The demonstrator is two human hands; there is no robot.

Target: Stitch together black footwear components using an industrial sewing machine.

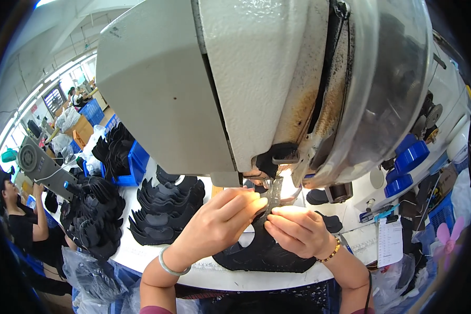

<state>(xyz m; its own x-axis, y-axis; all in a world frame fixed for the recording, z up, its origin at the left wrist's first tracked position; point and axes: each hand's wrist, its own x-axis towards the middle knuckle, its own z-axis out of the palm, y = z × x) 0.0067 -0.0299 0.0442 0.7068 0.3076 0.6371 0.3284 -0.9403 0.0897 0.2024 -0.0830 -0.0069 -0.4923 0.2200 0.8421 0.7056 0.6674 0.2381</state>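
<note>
The large off-white sewing machine head (162, 94) fills the upper middle, its needle area lit by a lamp. Just below it, my left hand (217, 220) pinches the edge of a black shoe upper piece (273, 196) with closed fingers. Opposite, my right hand (301, 230) grips the same piece between thumb and fingers. That piece stands up on edge between both hands, close to the needle area; the needle itself is hidden. Under my hands lie more flat black pieces (267, 256) at the table's near edge.
Stacked black upper pieces (167, 209) stand left of my hands, with another pile (91, 214) farther left. A blue crate (137, 162) holds more. On the right are blue round containers (411, 157), a paper sheet (390, 240) and a pink fan (449, 238). Another person (26, 225) sits at far left.
</note>
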